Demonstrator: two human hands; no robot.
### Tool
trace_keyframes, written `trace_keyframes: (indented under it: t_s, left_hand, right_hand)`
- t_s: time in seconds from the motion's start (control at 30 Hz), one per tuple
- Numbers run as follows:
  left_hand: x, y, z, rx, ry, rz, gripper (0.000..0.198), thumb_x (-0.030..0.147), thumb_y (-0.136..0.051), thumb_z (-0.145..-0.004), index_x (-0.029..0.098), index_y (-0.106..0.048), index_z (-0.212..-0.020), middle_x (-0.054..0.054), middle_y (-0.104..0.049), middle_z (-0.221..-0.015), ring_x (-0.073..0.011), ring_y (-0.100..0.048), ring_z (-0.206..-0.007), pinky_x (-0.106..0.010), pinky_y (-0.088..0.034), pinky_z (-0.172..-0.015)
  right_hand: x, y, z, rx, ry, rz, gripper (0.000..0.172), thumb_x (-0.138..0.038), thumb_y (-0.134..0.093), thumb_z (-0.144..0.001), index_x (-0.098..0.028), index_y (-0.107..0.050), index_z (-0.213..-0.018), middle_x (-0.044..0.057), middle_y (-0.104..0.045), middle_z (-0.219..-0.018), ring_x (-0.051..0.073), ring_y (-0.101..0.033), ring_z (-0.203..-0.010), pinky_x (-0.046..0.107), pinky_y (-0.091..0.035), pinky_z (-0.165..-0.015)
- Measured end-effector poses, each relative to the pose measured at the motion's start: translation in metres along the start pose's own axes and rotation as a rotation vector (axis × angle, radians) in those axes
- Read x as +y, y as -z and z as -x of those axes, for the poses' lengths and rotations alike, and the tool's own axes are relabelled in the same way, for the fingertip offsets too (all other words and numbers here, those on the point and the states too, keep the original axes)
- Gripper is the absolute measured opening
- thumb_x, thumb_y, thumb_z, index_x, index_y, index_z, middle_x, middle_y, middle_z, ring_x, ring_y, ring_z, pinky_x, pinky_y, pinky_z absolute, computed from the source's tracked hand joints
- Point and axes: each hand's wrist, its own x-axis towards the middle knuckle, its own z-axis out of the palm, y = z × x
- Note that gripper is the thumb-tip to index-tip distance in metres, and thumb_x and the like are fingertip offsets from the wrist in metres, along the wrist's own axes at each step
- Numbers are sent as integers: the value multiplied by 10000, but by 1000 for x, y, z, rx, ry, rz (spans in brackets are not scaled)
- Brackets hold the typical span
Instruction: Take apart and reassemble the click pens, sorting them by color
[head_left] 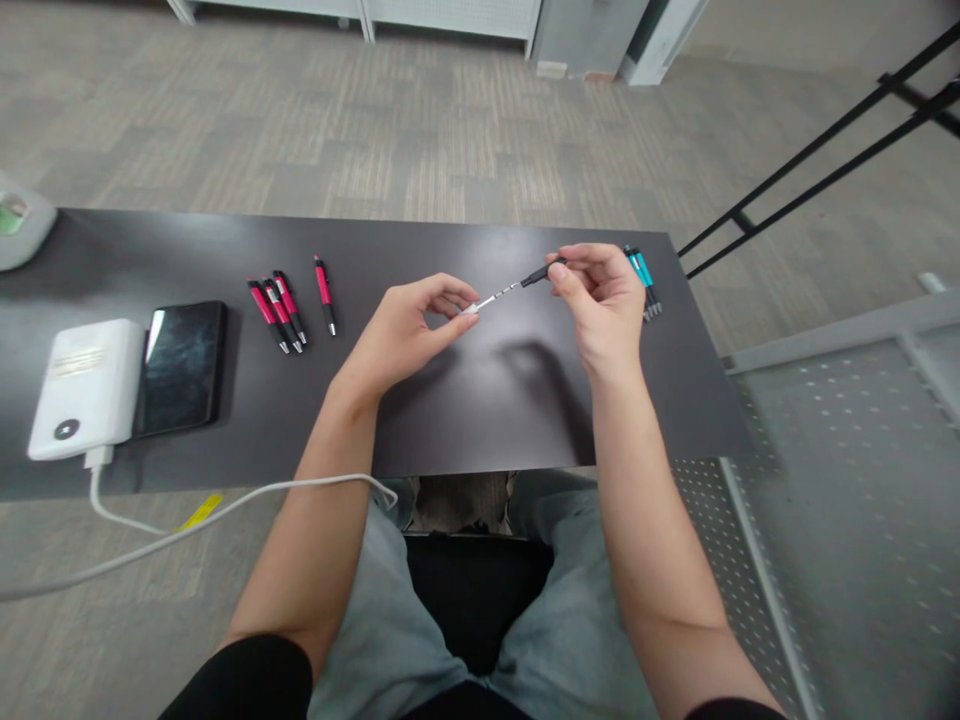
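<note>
Above the middle of the dark table (465, 420), my left hand (409, 330) pinches the white end of a thin pen refill (496, 295). My right hand (604, 300) pinches a small black pen part (544, 272) at the refill's other end. Both hands are closed in pinches and held a little above the table. Several red pens (279, 310) lie to the left, with one more red pen (325, 293) apart from them. Teal pens (643, 280) lie just behind my right hand.
A black phone (182, 365) and a white power bank (86, 388) with a white cable (225, 510) lie at the table's left. A grey perforated surface (840, 470) stands to the right. Black bars (825, 150) slant at the upper right.
</note>
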Motion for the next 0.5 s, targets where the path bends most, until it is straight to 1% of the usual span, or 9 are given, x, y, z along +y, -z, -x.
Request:
trace_keyframes:
  t_s: [0.2, 0.33, 0.5]
  left_hand:
    - [2, -4, -2, -15, 0, -17, 249, 486, -969, -1030, 274, -911, -1148, -60, -952, -1101, -266, -886, -999, -415, -750, -1020]
    - [2, -6, -3, -17, -10, -12, 290, 522, -983, -1031, 276, -913, -1167, -71, -959, -1111, -279, -889, -997, -442, -742, -1037]
    - [1, -9, -5, -9, 8, -14, 414, 650, -1013, -996, 287, -906, -1164, -77, -961, -1106, -300, -888, -1014, -464, -744, -1053]
  right_hand:
    - [1, 3, 3, 23, -21, -17, 573, -865, -952, -1060, -342, -833, -1261, 108, -901, -1280, 345, -881, -1252, 563, -778, -1127]
    - [1, 1, 8, -17, -30, -28, 607, -879, -983, -1021, -330, -823, -1222, 101, -896, -1242, 330, -883, -1184, 540, -774, -1076]
    - [-2, -5, 18, -71, -80, 7, 635, -904, -1007, -966, -322, -818, -1135, 84, -906, -1186, 319, -882, -1102, 515, -760, -1018]
